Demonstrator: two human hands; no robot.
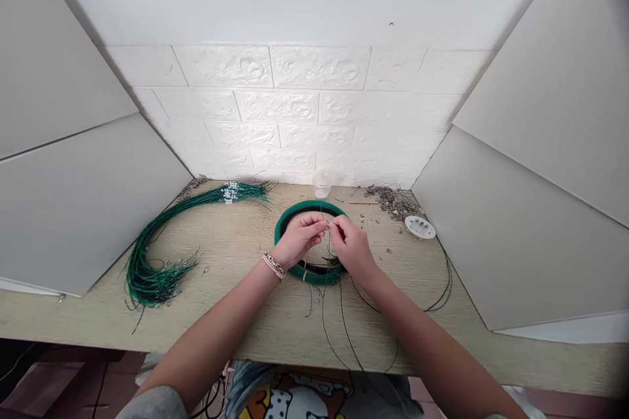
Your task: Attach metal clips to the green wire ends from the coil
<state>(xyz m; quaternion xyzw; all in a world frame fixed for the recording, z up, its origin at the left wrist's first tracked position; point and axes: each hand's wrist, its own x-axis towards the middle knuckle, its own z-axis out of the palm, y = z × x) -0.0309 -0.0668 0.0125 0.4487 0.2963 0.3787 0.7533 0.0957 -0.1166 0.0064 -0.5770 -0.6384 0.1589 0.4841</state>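
Both my hands meet over a green wire coil (289,217) lying flat on the wooden table (246,314). My left hand (301,239), with a bracelet at the wrist, pinches a thin wire between thumb and fingertips. My right hand (350,245) pinches the same thin dark wire (339,321) just to the right, fingertips almost touching the left ones. The wire's loose ends trail down across the table toward its front edge. What sits at the pinch point is too small to make out.
A long bundle of cut green wires (162,255) with white tags curves along the table's left side. A small clear cup (322,184) stands by the wall. A white oval tray (420,227) and a pile of wire scraps (393,201) lie at the right. Grey panels flank the table.
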